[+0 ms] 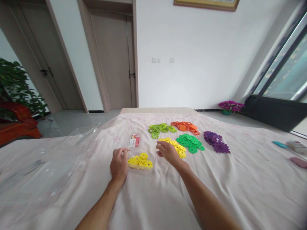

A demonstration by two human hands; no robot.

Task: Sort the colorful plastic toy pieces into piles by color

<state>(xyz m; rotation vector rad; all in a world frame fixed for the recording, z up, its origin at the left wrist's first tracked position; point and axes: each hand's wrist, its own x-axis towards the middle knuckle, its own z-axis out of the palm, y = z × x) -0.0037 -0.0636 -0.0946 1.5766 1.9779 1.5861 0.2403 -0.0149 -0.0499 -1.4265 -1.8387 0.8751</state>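
A clear plastic box (155,161) with its lid folded back lies in front of me, holding several yellow flower-shaped discs (140,160). My left hand (119,163) is closed on the box's left edge, thumb toward the inside. Just right of the box, my right hand (167,150) hovers with fingers bent and apart, and no piece shows between them. Its back partly covers a pile of yellow discs (180,149) on the cloth. A red-and-white label (134,140) sits on the folded-back lid.
Beyond the box lie piles of lime-green discs (159,128), orange discs (184,126), green discs (190,142) and purple discs (216,142). Clear plastic bags (45,172) spread at the left of the pale bedsheet (144,204). At the far right are a blue item (280,144) and a pink one (299,162).
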